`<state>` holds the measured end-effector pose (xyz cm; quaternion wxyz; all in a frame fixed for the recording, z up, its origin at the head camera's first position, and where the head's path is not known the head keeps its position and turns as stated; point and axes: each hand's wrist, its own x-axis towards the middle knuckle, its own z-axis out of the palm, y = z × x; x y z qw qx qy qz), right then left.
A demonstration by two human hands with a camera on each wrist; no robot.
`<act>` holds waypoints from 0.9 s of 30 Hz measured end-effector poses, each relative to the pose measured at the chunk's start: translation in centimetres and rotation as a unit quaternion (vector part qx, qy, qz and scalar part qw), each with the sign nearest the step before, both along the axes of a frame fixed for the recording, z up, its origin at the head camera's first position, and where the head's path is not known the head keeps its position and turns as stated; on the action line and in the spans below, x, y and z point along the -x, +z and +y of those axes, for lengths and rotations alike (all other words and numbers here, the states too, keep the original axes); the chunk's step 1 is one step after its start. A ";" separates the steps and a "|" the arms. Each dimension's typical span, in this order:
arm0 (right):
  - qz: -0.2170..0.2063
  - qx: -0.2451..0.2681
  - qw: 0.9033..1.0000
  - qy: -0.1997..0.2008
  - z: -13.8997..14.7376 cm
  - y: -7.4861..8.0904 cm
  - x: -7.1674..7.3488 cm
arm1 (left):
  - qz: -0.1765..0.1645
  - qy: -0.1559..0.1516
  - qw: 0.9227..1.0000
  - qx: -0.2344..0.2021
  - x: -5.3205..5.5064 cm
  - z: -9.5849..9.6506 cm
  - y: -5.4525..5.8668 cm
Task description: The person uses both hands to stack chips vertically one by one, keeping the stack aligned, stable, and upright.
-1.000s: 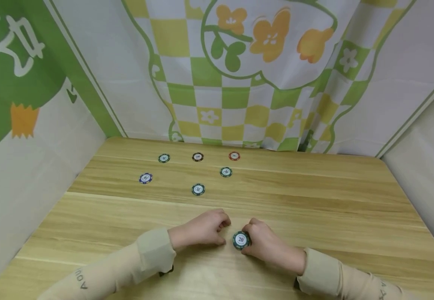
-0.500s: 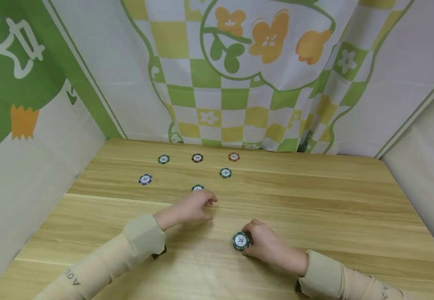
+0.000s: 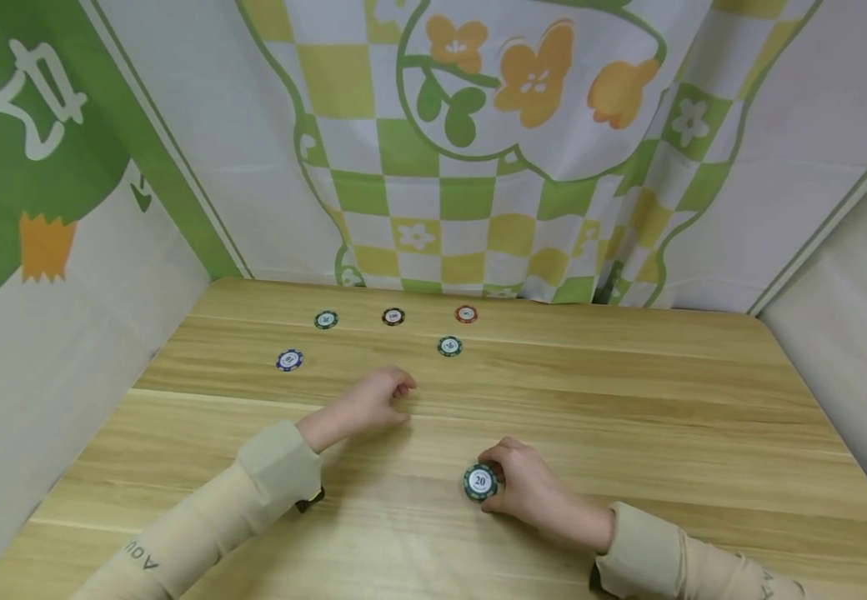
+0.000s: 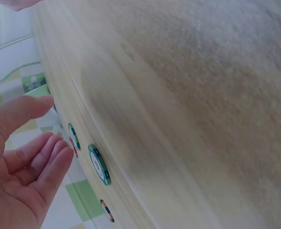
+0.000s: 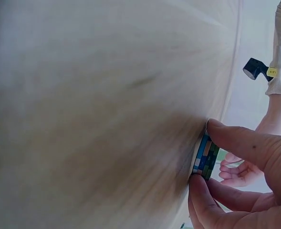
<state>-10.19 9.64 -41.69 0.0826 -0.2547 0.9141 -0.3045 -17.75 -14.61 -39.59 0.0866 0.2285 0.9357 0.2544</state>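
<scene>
My right hand point(image 3: 529, 487) pinches a short stack of poker chips point(image 3: 480, 482) between thumb and fingers; its top chip is dark green and marked 20. In the right wrist view the stack point(image 5: 206, 156) shows blue and green edges and stands on the table. My left hand point(image 3: 362, 404) hovers with thumb and fingers spread apart, nothing between them. A green poker chip point(image 4: 99, 164) lies flat near its fingers in the left wrist view; in the head view the hand hides it.
On the wooden table point(image 3: 628, 417), farther back, lie a blue chip point(image 3: 289, 360), a green chip point(image 3: 326, 320), a black chip point(image 3: 393, 317), a red chip point(image 3: 467, 314) and another green chip point(image 3: 450, 347). A patterned curtain point(image 3: 463, 200) hangs behind the table's back edge.
My left hand has moved away from the stack, leftward and forward, and now covers the nearest loose green chip in the head view. My right hand has stayed at the stack.
</scene>
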 end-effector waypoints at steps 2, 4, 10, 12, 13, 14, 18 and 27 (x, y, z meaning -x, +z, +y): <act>0.003 0.000 1.000 0.001 0.0 0.0 0.0 | -0.005 0.014 1.000 -0.002 0.1 -0.1 -0.1; 0.002 0.002 1.000 0.002 0.0 0.0 0.0 | -0.007 0.025 1.000 0.001 0.2 -0.3 -0.1; 0.001 0.009 1.000 0.005 0.0 -0.1 0.1 | 0.018 0.027 0.999 0.011 1.0 -1.3 -1.0; 0.004 0.008 1.000 0.004 0.0 -0.1 0.1 | 0.021 0.032 0.999 0.012 1.2 -1.6 -1.2; 0.007 0.008 1.000 0.004 0.0 -0.1 0.1 | 0.022 0.034 0.999 0.012 1.3 -1.7 -1.2; 0.008 0.006 1.000 0.003 0.0 0.0 0.1 | 0.020 0.036 0.999 0.012 1.4 -1.8 -1.3; 0.014 0.002 1.000 0.001 -0.1 0.0 0.1 | 0.025 0.036 0.999 0.022 1.8 -1.9 -1.3; 0.016 0.002 1.000 0.006 -0.1 0.1 0.1 | 0.027 0.034 0.997 0.062 2.2 -1.7 -1.4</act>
